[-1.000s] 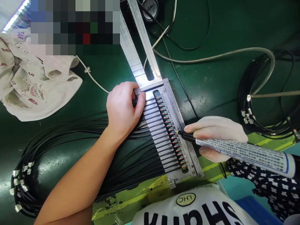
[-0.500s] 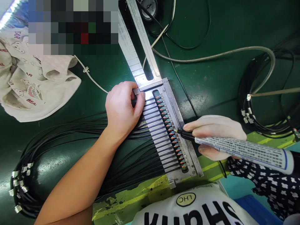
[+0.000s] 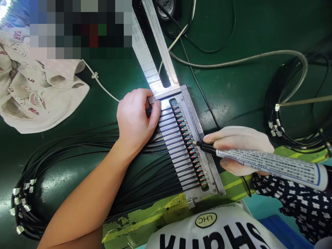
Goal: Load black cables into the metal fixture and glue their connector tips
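Note:
My left hand [image 3: 137, 119] is closed at the upper left corner of a metal wire fixture [image 3: 172, 141], fingers curled around a dark part there that is mostly hidden. Black cables [image 3: 169, 121] lie side by side across the fixture, their stripped ends showing small coloured wires [image 3: 191, 147] in a slot with metal connectors. In my right hand [image 3: 241, 147], which wears a white glove, is a marker pen [image 3: 269, 164] with a white printed barrel and black front. Its pale tip is at the wire ends near the middle of the row; whether it touches them I cannot tell.
A slotted metal arm [image 3: 162, 58] runs from the fixture toward the back. Coiled black cables with metal ends [image 3: 26, 204] lie at left, another coil [image 3: 275, 103] at right. A printed cloth [image 3: 44, 93] is at upper left. Thin hoses [image 3: 233, 64] cross the green table [image 3: 220, 83].
The pen and my right hand have barely moved, with the tip a touch higher along the row. My left hand keeps its grip; the view has shifted slightly.

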Demonstrator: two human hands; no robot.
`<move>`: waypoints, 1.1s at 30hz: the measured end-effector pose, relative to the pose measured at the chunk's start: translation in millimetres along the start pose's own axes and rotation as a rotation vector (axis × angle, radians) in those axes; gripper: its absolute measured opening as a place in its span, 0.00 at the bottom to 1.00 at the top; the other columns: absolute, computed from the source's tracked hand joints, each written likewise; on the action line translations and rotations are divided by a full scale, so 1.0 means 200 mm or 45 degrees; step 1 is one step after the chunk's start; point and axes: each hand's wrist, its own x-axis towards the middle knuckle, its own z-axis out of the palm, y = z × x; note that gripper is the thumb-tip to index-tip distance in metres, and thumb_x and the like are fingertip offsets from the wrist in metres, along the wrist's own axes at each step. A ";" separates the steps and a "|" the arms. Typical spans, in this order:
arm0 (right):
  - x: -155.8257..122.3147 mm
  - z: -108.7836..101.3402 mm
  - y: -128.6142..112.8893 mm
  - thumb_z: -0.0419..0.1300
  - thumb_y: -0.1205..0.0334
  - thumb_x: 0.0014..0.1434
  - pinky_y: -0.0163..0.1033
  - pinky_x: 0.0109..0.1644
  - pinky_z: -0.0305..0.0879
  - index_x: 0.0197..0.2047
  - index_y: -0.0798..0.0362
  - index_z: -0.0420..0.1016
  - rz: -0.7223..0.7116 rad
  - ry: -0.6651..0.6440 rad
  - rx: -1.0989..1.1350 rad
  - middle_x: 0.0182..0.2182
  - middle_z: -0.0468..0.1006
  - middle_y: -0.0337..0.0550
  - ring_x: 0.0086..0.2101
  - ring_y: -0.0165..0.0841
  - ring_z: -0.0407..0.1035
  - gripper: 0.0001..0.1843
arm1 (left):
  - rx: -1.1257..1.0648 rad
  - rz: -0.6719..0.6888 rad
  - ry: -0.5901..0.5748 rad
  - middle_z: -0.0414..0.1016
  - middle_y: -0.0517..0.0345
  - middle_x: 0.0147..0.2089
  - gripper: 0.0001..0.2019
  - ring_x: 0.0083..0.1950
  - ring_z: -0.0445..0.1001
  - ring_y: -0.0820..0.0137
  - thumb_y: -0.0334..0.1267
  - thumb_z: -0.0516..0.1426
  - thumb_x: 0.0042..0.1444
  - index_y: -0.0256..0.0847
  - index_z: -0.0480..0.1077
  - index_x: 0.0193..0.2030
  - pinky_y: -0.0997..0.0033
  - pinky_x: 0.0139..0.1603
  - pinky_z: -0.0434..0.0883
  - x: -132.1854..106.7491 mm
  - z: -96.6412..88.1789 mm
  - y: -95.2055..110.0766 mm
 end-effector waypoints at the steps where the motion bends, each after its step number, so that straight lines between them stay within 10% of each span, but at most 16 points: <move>1: 0.00 0.00 0.00 0.67 0.64 0.58 0.38 0.44 0.82 0.47 0.57 0.77 -0.003 -0.004 -0.001 0.38 0.84 0.55 0.42 0.39 0.81 0.13 | 0.003 0.003 0.003 0.68 0.54 0.35 0.10 0.42 0.73 0.61 0.46 0.53 0.65 0.43 0.68 0.46 0.60 0.45 0.68 0.00 0.00 0.00; 33: 0.00 0.00 0.00 0.66 0.63 0.59 0.37 0.43 0.82 0.46 0.56 0.78 -0.002 0.014 -0.003 0.38 0.84 0.54 0.41 0.38 0.81 0.11 | -0.010 -0.002 -0.011 0.69 0.54 0.35 0.10 0.42 0.73 0.61 0.45 0.53 0.64 0.44 0.69 0.46 0.59 0.46 0.68 0.00 0.00 0.00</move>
